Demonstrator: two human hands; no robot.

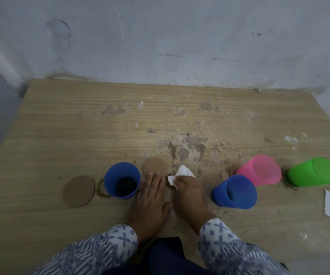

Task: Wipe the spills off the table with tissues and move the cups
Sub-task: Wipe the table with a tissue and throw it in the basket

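At lower centre, the right hand [188,192] is pinching a soft, flimsy tissue [181,175] against the wet counter [61,120], best gripped bunched, while the left hand [152,197] is lying flat and empty beside a light blue cup [122,180].

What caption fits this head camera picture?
Right hand wipes the spill with a tissue beside the left hand.

Single head-worn view, steeply down onto the table [61,126] (close, wall behind).
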